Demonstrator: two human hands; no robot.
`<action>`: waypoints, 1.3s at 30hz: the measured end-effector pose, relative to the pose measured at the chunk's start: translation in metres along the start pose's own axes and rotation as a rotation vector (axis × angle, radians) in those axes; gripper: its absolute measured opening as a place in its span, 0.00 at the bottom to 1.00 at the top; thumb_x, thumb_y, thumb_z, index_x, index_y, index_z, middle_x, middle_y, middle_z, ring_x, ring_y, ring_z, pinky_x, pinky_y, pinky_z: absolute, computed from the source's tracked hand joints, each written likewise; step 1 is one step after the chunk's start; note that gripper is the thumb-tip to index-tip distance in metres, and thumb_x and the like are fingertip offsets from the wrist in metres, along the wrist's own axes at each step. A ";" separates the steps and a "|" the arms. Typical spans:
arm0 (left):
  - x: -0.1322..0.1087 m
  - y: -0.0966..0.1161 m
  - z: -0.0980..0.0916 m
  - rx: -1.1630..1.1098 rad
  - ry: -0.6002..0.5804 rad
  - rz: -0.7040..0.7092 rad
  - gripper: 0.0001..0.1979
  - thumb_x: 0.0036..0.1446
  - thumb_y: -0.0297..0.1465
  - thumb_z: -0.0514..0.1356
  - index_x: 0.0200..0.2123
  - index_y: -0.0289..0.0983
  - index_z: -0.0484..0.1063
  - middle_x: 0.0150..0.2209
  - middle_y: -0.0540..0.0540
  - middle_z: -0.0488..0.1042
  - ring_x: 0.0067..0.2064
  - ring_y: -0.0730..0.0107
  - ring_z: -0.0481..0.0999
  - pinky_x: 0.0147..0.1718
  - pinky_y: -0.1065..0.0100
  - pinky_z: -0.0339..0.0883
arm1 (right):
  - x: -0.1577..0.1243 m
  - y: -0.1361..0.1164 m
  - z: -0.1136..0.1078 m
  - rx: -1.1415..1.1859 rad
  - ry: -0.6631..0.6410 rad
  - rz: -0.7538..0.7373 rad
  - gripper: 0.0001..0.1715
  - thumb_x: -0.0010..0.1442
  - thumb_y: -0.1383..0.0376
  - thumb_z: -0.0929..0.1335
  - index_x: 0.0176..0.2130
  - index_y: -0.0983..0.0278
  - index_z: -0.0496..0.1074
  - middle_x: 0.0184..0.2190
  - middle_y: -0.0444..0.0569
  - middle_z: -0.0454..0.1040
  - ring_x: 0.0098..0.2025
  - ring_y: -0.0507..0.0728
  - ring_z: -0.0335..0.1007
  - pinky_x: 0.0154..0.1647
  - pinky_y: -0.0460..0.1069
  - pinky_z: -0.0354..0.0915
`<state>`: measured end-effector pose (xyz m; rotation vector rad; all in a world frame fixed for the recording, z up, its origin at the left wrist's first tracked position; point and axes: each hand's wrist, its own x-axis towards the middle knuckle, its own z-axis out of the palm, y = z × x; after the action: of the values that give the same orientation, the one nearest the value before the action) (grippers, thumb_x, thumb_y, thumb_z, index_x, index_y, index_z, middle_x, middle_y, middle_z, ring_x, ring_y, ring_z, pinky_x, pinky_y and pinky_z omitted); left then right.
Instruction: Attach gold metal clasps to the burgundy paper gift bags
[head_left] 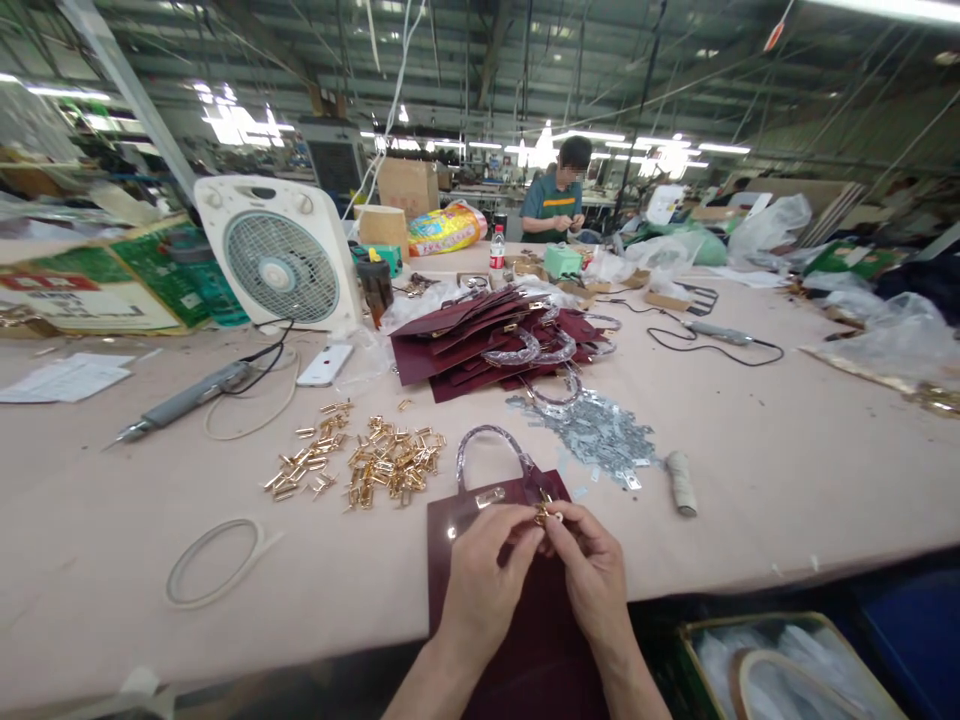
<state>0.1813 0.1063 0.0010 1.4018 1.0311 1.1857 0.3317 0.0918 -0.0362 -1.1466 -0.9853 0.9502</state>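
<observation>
A dark red handbag panel (442, 540) with a plastic-wrapped handle (491, 432) lies at the table's front edge, partly hanging over it. Above its right side, my left hand (491, 565) and my right hand (592, 570) meet, fingertips pinched around a small gold metal fitting (541, 514). Its exact shape is mostly covered by my fingers. A gold plate (490, 496) is set in the panel below the handle. Left of the panel lie two piles of gold buckle-like fittings (394, 460); behind it on the right is a heap of flat silver metal plates (604, 435).
A stack of dark red panels (480, 345) with wrapped handles lies behind. Around are a thread spool (681, 483), a tape roll (214, 562), an electric screwdriver (187, 393), a phone (325, 365) and a box fan (281, 255). A co-worker (559, 195) sits across the table.
</observation>
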 end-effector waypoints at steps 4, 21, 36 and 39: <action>-0.001 -0.007 0.005 -0.195 0.051 -0.053 0.09 0.59 0.34 0.69 0.43 0.41 0.84 0.42 0.42 0.82 0.40 0.55 0.79 0.45 0.61 0.72 | -0.001 0.001 -0.002 0.009 0.000 0.003 0.16 0.63 0.54 0.75 0.44 0.62 0.81 0.35 0.49 0.81 0.33 0.57 0.77 0.37 0.51 0.76; -0.004 -0.002 -0.018 -0.082 -0.066 -0.045 0.08 0.62 0.36 0.67 0.40 0.42 0.85 0.42 0.42 0.82 0.43 0.56 0.79 0.49 0.61 0.73 | 0.001 -0.008 -0.003 -0.034 -0.259 -0.053 0.12 0.64 0.58 0.74 0.47 0.59 0.80 0.41 0.47 0.76 0.35 0.54 0.74 0.37 0.49 0.74; -0.027 -0.019 -0.009 -0.287 0.013 -0.085 0.09 0.61 0.36 0.67 0.40 0.37 0.78 0.41 0.45 0.78 0.43 0.64 0.79 0.46 0.66 0.74 | -0.014 0.000 -0.003 -0.113 -0.281 -0.119 0.08 0.64 0.60 0.73 0.42 0.60 0.76 0.39 0.50 0.72 0.38 0.56 0.71 0.37 0.48 0.73; -0.030 -0.020 -0.010 -0.258 -0.001 -0.068 0.08 0.63 0.36 0.66 0.40 0.37 0.76 0.40 0.45 0.76 0.42 0.65 0.78 0.43 0.68 0.73 | -0.015 0.002 -0.004 -0.118 -0.312 -0.127 0.07 0.65 0.60 0.73 0.42 0.60 0.76 0.39 0.50 0.72 0.38 0.56 0.71 0.36 0.48 0.72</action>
<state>0.1667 0.0811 -0.0228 1.1574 0.8828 1.2203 0.3314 0.0765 -0.0402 -1.0364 -1.3655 0.9968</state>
